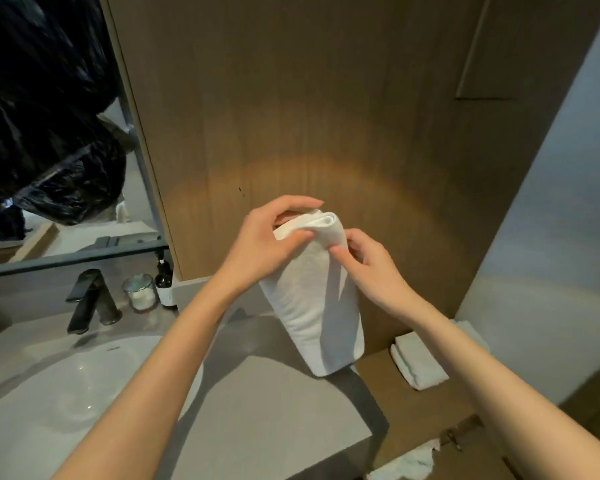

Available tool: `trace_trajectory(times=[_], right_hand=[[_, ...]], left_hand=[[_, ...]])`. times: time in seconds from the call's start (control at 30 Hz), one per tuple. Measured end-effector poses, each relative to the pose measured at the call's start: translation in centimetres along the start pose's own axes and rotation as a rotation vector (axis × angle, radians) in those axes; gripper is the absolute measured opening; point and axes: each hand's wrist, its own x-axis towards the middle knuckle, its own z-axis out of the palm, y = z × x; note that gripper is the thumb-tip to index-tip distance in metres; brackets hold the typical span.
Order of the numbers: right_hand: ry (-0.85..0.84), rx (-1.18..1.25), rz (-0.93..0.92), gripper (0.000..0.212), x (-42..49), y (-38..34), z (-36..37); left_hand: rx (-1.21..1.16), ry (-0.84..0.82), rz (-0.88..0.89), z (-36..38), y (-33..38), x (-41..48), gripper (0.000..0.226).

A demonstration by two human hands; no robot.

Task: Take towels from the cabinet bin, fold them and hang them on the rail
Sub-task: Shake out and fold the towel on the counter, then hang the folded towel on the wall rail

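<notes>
Hidden behind top of towel (312, 299): most fingers of left hand (274, 237). Far side of towel not visible. Under right hand (371, 268), fingertips hard to tell. On low shelf, folded towel (416, 362) partly covered by right forearm (482, 375). At bottom edge, crumpled white cloth (409, 462) cut off. At left edge, basin (49, 393) cut off. On bottle (163, 282), label too small to read. Inside jar (140, 292), content unclear. Near cloth, small metal thing (452, 436) blurred.

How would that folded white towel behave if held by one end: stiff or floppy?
Probably floppy: the white towel hangs limp below the left hand and right hand. Likely light, as a pinch at its top holds it. Its loose folds might slip open.
</notes>
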Motion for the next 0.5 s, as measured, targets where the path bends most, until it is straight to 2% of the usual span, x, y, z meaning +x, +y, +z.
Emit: trace_trajectory(times=[0.07, 0.13, 0.27, 0.37, 0.5], right_hand=[[0.051, -0.027, -0.023, 0.011, -1.0, -0.7, -2.0], [0.121, -0.048, -0.018, 0.007, -1.9, -1.5, -4.0], [0.27, -0.091, 0.016, 0.016, -3.4, -3.5, -8.6], [0.351, -0.146, 0.012, 0.021, -4.7, -5.1, -12.4], [0.444, -0.192, -0.033, 0.014, -6.8, -6.7, -18.4]], left_hand=[[0.042, -0.045, 0.075, 0.7, 1.8, 1.0, 0.037], [0.083, -0.084, 0.138, 1.6, 3.7, 2.0, 0.032], [0.178, -0.037, 0.251, 3.8, 7.7, 4.2, 0.025], [0.22, -0.005, 0.312, 6.0, 10.6, 5.6, 0.032], [0.123, 0.075, 0.299, 9.8, 14.1, 7.1, 0.048]])
